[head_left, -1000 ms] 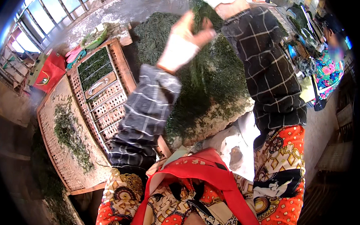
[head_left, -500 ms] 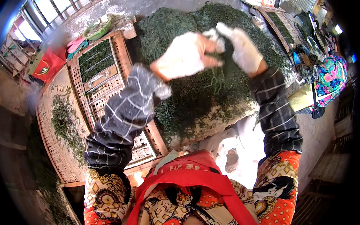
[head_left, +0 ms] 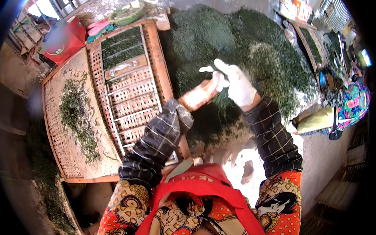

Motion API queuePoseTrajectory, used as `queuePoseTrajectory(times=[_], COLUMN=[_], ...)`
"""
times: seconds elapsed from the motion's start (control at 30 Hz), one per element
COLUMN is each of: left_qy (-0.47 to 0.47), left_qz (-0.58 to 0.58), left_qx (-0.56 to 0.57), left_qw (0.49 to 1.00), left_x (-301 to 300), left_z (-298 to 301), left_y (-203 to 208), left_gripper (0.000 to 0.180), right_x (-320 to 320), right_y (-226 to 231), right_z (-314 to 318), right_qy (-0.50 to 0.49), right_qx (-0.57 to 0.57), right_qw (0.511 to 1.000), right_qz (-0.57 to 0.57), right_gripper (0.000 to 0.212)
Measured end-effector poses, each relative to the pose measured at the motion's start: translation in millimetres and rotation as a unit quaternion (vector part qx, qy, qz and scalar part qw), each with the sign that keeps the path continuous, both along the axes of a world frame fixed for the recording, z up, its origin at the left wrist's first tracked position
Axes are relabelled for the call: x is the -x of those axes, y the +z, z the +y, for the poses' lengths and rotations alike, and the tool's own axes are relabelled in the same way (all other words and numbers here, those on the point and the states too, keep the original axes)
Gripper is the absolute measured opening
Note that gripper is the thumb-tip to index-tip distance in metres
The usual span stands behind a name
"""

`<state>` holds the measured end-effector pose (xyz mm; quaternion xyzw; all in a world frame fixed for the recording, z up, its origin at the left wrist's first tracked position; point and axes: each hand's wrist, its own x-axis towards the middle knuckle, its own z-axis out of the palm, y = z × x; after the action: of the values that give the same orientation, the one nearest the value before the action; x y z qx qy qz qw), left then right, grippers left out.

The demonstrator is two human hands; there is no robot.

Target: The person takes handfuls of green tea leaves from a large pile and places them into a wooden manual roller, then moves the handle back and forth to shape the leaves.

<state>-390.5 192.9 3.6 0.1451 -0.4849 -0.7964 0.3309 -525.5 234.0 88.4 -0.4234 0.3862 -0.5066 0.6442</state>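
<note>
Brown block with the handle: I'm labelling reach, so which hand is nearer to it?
Left. The left hand is to the right of the brown block and lower in view; the right hand is farther right.

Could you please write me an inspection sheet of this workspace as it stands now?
Surface: rough slab, mostly covered by a heap of dark green strands.
Work items: at left, a wood-rimmed woven tray bears a divided metal frame; its far slots hold green strands, its near ones show bare weave. A handled wooden block lies in between.
Clutter: red bag, green basin, pink item.
Hands: left hand and right hand close together over the heap; whether they hold strands is unclear.
Cables: nothing seen.
Surroundings: another person in a floral garment at right; barred opening at upper left.
</note>
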Motion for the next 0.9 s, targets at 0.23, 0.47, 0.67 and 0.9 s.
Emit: queuePoseTrajectory(times=[0.23,0.47,0.67,0.9], left_qy=[0.083,0.316,0.390,0.458], left_qz=[0.262,0.258,0.267,-0.222], left_qx=[-0.150,-0.037,-0.142,-0.061], left_qw=[0.950,0.912,0.870,0.858], left_x=[-104,-273,-414,-527], left_z=[-57,-149,-194,-217], left_y=[66,79,8,-79], left_gripper=[0.037,0.019,0.024,0.023], right_x=[-118,-179,-230,-275], right_y=[19,33,-33,-118], right_z=[-42,-125,-184,-222], right_qy=[0.052,0.140,0.156,0.193], right_qx=[0.202,0.184,0.183,0.189], right_qw=[0.967,0.940,0.879,0.734], right_qz=[0.147,0.249,0.411,0.623], right_gripper=[0.031,0.026,0.031,0.036])
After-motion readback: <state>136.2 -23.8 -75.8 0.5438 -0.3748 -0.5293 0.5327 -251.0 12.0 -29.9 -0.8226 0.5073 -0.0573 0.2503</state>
